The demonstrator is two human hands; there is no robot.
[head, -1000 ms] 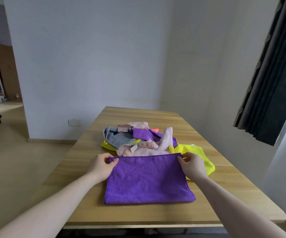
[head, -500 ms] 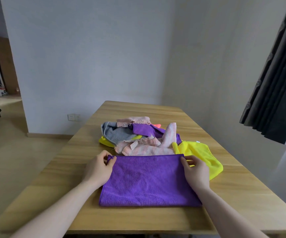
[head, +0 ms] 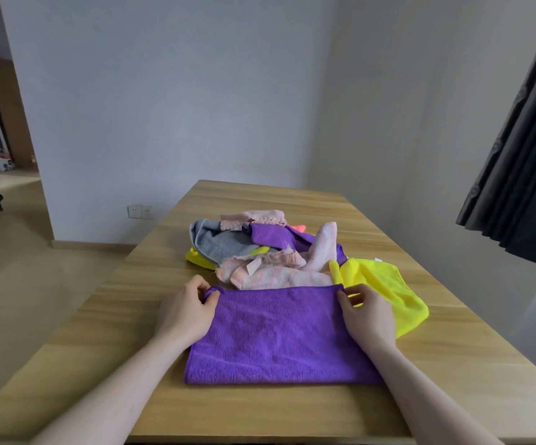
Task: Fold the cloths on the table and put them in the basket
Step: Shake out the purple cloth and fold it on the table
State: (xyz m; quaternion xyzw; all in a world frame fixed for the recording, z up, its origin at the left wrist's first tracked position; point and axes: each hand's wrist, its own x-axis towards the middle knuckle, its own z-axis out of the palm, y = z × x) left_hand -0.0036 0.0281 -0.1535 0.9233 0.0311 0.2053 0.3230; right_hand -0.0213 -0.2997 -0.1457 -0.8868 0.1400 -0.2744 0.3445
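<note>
Pile [head: 266, 252] behind purple cloth [head: 279, 335] — tangled, overlapping

Soft, even daylight; faint shadows under both forearms; wide-angle bending at edges; slightly blurred beyond the hands.

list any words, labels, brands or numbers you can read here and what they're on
No readable text anywhere in this view.
Tag on the pink cloth: a small sewn tag, no print legible.
White tag at the far corner of the yellow cloth: too small to read.
Wall sockets: no markings visible.
Purple cloth, pinched by the left hand and right hand: plain, no label showing.
</note>
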